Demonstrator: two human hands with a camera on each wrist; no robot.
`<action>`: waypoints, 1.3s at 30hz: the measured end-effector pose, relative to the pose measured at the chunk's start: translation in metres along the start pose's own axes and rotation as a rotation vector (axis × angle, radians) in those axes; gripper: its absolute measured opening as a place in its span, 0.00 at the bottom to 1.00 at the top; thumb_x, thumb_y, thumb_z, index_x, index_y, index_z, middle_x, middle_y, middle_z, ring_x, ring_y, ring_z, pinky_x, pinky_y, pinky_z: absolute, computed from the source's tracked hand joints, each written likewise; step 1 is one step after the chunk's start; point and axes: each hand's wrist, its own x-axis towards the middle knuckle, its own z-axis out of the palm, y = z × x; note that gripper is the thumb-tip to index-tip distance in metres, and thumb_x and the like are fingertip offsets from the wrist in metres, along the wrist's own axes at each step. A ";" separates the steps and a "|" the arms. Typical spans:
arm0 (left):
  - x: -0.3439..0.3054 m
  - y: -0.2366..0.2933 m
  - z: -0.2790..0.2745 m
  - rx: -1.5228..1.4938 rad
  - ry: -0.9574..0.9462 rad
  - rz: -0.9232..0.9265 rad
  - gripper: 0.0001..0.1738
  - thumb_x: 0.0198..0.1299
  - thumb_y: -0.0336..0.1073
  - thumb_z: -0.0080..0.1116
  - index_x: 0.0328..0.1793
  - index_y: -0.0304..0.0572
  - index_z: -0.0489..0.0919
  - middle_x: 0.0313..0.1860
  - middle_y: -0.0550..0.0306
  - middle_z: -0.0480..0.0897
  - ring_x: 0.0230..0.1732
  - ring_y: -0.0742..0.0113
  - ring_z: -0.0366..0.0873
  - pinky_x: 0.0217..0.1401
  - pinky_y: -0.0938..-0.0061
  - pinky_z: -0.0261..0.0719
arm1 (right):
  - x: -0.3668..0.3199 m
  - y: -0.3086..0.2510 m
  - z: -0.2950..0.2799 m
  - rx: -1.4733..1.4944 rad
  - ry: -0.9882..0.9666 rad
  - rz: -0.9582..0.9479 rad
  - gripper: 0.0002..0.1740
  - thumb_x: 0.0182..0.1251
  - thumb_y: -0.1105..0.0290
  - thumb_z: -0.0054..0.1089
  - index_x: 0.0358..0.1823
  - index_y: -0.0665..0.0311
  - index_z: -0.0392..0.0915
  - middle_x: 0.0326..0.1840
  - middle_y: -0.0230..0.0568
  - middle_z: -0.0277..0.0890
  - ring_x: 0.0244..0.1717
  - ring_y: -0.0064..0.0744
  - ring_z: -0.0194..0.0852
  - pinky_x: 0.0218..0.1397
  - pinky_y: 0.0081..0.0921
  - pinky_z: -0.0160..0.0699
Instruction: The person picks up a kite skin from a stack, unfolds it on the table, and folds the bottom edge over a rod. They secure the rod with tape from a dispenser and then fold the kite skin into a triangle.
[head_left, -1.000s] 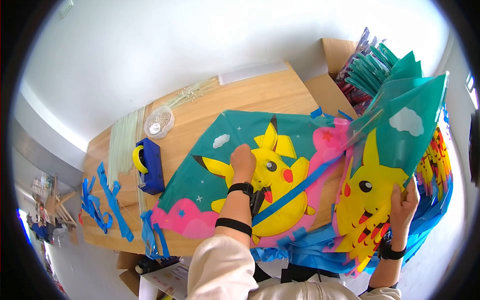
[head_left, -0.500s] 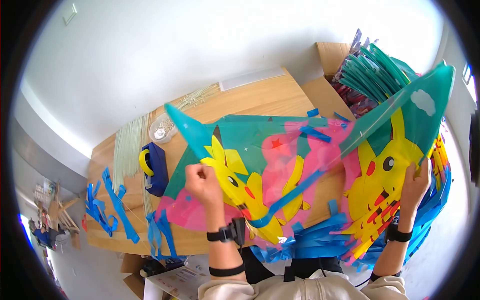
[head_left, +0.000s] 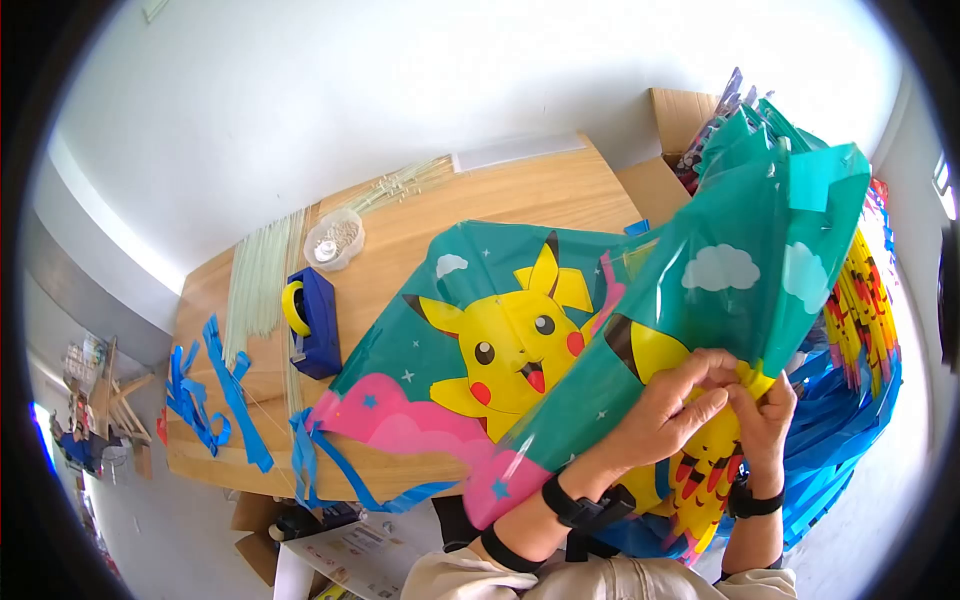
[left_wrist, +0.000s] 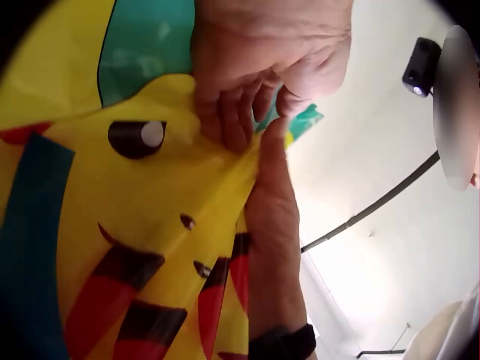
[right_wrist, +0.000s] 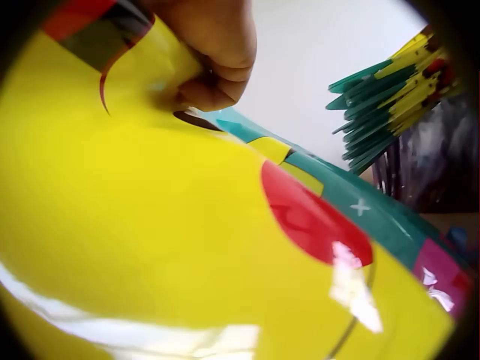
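A green and pink plastic sheet (head_left: 722,225) with a yellow cartoon figure is lifted at the right, gathered between both hands in the head view. The left hand (head_left: 672,412) pinches its edge with curled fingers. Close beside it, the right hand (head_left: 765,420) pinches the same gathered yellow part. In the left wrist view the left hand (left_wrist: 270,52) and the right hand (left_wrist: 274,225) meet at the bunched film. The right wrist view has the right hand (right_wrist: 214,52) gripping the yellow film (right_wrist: 165,210). Another printed sheet (head_left: 400,330) lies flat on the table.
On the wooden table (head_left: 400,235) are a blue tape dispenser (head_left: 318,325), a bowl of small parts (head_left: 335,240), pale thin sticks (head_left: 258,285) and blue strips (head_left: 235,400). A cardboard box (head_left: 650,185) with folded sheets stands behind right; more printed sheets (head_left: 860,310) hang at the right.
The left hand has moved right, carrying the sheet's left part over to the right hand. The right hand has shifted slightly left and down. The sheet beneath is uncovered at the left.
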 end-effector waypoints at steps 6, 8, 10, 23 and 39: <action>-0.004 0.002 -0.086 -0.052 0.449 -0.217 0.08 0.64 0.31 0.53 0.44 0.32 0.77 0.36 0.54 0.83 0.35 0.67 0.82 0.37 0.75 0.81 | 0.013 0.032 -0.060 -0.052 0.358 0.032 0.05 0.64 0.77 0.57 0.41 0.66 0.75 0.34 0.30 0.77 0.33 0.15 0.72 0.36 0.14 0.72; -0.005 -0.027 -0.149 0.207 0.749 -0.250 0.08 0.63 0.31 0.54 0.41 0.32 0.79 0.33 0.55 0.82 0.33 0.70 0.81 0.35 0.77 0.80 | 0.011 0.040 -0.089 -0.039 0.411 0.020 0.08 0.66 0.73 0.57 0.44 0.68 0.75 0.37 0.34 0.79 0.34 0.18 0.76 0.40 0.15 0.76; -0.018 -0.078 -0.219 0.687 0.827 -0.375 0.09 0.59 0.32 0.55 0.35 0.30 0.78 0.32 0.48 0.82 0.31 0.60 0.81 0.34 0.71 0.79 | 0.010 0.030 -0.091 -0.009 0.437 0.025 0.10 0.66 0.72 0.56 0.46 0.68 0.75 0.38 0.35 0.80 0.34 0.19 0.76 0.40 0.16 0.76; -0.004 -0.106 -0.252 1.600 0.700 -0.471 0.09 0.52 0.33 0.56 0.26 0.33 0.76 0.27 0.37 0.79 0.32 0.39 0.79 0.35 0.49 0.74 | 0.010 0.022 -0.083 -0.173 0.401 0.048 0.12 0.65 0.70 0.58 0.47 0.68 0.76 0.37 0.35 0.80 0.34 0.19 0.77 0.39 0.14 0.75; -0.043 0.029 -0.129 1.053 0.948 0.231 0.07 0.61 0.30 0.54 0.31 0.38 0.71 0.24 0.57 0.72 0.24 0.66 0.69 0.28 0.70 0.70 | 0.008 0.011 -0.076 -0.939 0.532 -0.319 0.17 0.64 0.72 0.57 0.52 0.72 0.72 0.47 0.54 0.76 0.47 0.49 0.75 0.51 0.35 0.73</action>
